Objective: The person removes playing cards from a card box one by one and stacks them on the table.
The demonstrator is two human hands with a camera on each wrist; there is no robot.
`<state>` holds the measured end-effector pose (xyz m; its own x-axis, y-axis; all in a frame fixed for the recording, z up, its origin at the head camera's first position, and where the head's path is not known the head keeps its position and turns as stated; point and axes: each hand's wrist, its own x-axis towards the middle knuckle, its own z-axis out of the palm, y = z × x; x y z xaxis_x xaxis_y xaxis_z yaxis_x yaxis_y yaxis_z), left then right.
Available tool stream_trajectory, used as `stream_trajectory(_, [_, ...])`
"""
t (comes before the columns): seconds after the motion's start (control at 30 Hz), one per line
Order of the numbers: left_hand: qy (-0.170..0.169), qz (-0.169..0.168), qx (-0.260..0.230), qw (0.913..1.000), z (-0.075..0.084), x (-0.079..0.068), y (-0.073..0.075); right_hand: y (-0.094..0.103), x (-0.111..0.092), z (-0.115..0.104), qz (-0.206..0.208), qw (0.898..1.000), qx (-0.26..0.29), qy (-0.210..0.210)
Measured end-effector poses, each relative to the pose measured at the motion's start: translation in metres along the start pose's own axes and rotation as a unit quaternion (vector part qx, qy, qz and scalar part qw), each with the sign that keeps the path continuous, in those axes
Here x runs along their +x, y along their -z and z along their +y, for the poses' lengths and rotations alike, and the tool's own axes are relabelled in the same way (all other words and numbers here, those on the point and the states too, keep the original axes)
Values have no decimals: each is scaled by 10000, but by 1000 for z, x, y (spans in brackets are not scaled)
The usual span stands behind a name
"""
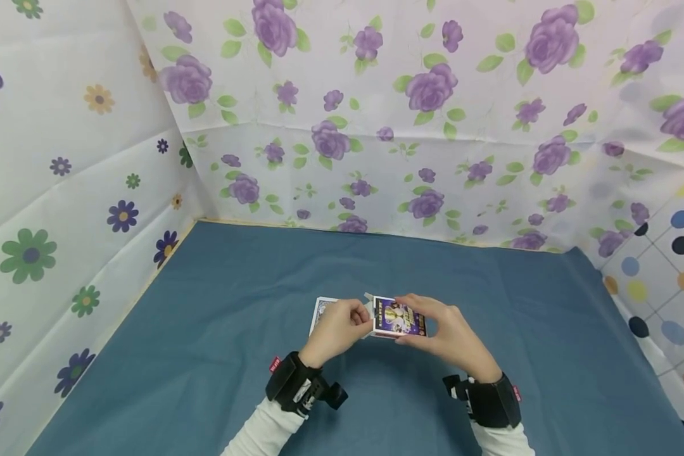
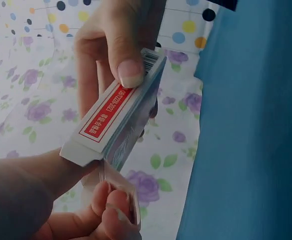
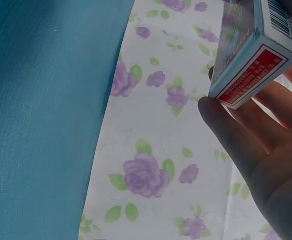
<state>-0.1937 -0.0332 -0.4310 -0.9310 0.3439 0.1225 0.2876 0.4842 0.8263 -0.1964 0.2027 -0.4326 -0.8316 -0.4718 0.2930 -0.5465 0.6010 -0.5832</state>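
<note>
A playing-card box (image 1: pixel 400 318), purple with a gold trophy on its face, is held above the table by my right hand (image 1: pixel 447 332). My right thumb lies on one narrow side and the fingers on the other. The flap end faces left, where my left hand (image 1: pixel 339 326) has its curled fingers at the end flap (image 2: pixel 120 181), pinching it. In the left wrist view the box's white side carries a red label (image 2: pixel 107 112). Partly hidden behind the left hand is a white-bordered patterned card (image 1: pixel 322 307); the right wrist view also shows the box (image 3: pixel 258 65).
A blue cloth (image 1: pixel 251 272) covers the table. Behind it hangs a curtain with purple roses (image 1: pixel 330 139); a daisy-print sheet (image 1: pixel 28 253) stands at the left and a dotted one (image 1: pixel 672 297) at the right. Black camera straps (image 1: pixel 493 402) circle both wrists.
</note>
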Motion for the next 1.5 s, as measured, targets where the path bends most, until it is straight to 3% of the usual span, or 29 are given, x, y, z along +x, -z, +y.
stream_trajectory(0.27, [506, -165, -933, 9942, -3, 3, 1, 1, 0, -1, 56, 9999, -50, 76])
stream_trajectory(0.5, [725, -530, -1389, 9862, -8, 6, 5, 0, -1, 1, 47, 10000, -63, 28])
stream_trajectory(0.7, [913, -812, -1716, 9776, -11, 7, 16, 3, -2, 4, 94, 9998, -41, -154])
stream_trajectory(0.87, [1005, -766, -1945, 9727, -13, 6, 28, 5, -1, 5, 120, 9996, -103, -230])
stream_trajectory(1.13, [1078, -735, -2794, 9513, -15, 4, 44, 7, 0, 3, 123, 9995, -156, -246])
stream_trajectory(1.33, [855, -654, -2742, 9556, -18, 2, 53, 7, 1, 4, 117, 9994, -172, -272])
stream_trajectory(1.5, [1007, -263, -2831, 9534, -20, 2, 54, 6, 0, 5, 113, 9995, -153, -263])
